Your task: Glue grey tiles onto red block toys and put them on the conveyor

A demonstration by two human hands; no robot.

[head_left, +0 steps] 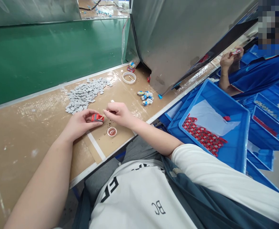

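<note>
My left hand (79, 122) grips a small red part with a grey face (97, 117) just above the brown worktable (30, 140). My right hand (118, 114) is closed on a thin white stick (112, 101), its fingertips close to the red part. A small round dish with reddish liquid (112, 131) sits on the table right below both hands. A heap of several small grey chips (85, 93) lies just beyond my left hand.
A white ring (129, 77) and a cluster of blue-and-white parts (146, 97) lie farther back. A blue bin (234, 149) holding several red parts stands to the right among other blue bins. A co-worker's hand (230, 58) in a blue sleeve works at far right. A grey metal housing (177, 38) looms behind.
</note>
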